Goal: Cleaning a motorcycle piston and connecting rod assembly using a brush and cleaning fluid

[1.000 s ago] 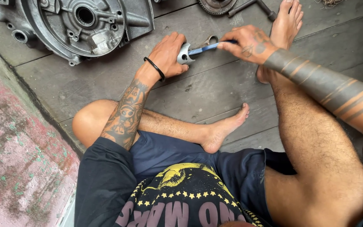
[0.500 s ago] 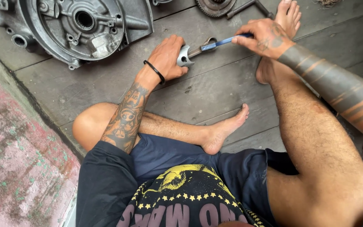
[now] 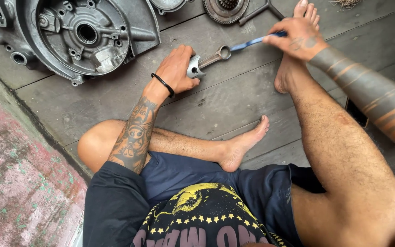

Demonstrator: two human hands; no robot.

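A: Where's your left hand [image 3: 177, 71]?

B: Upper middle of the frame, on the grey plank floor [image 3: 234, 98]. Your fingers are wrapped round the big end of a metal connecting rod [image 3: 206, 61], pressing it down on the boards. Black band [image 3: 162, 84] on that wrist.

A: And the rod itself?

B: Lies slanted, big end low-left under your palm, small end up-right approx. at top centre.

A: Right hand [image 3: 298, 39]?

B: Top right of frame, just above your right foot [image 3: 291, 68]. It's pinched shut on the dark end of a thin blue strip [image 3: 252, 42]. Strip runs down-left to the rod's small eye; can't tell if it goes thru the eye or only touches it.

A: What else is nr?

B: Upper left: big alloy engine case [image 3: 83, 36], well apart from the rod. Top edge: toothed round part [image 3: 225, 9] w/ a dark bar tool [image 3: 261, 9] beside it. Lower left: worn reddish concrete [image 3: 19, 183]. Your left foot [image 3: 243, 144] rests mid-frame, leg folded.
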